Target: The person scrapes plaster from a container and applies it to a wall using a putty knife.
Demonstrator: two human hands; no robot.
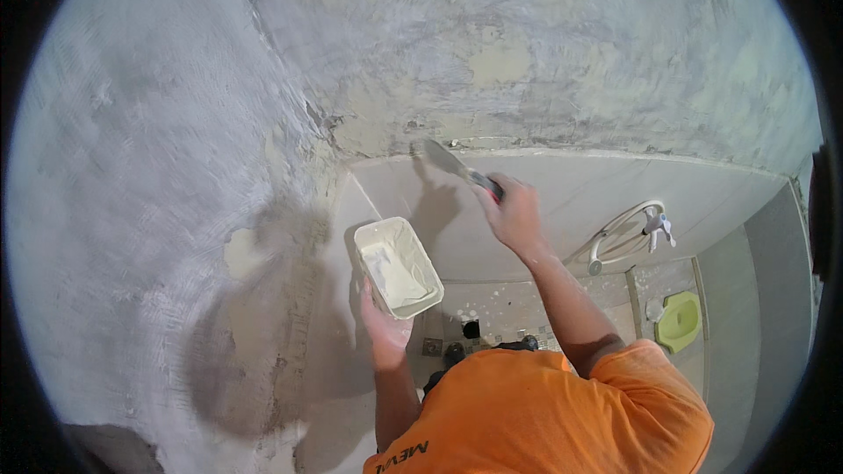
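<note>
My left hand (386,319) is closed round the lower end of a white rectangular plastic tub (362,250), holding it tilted away from the wall. Cream-coloured filler paste (402,281) coats the inside of the tub. In my right hand (516,215) is a putty knife (452,161) with a dark and red handle, its blade raised up and to the left. The blade's tip is close to the seam where rough plaster (492,79) meets the pale wall panel (527,180); whether it touches cannot be made out.
A shower hose (606,233) and tap (657,225) are mounted on the panel at right. Below them, a yellow-green squat toilet (679,321) is set in the floor. A dark square drain hole (471,329) lies near my feet, with white splatters around it. Another plastered wall (158,167) stands at left.
</note>
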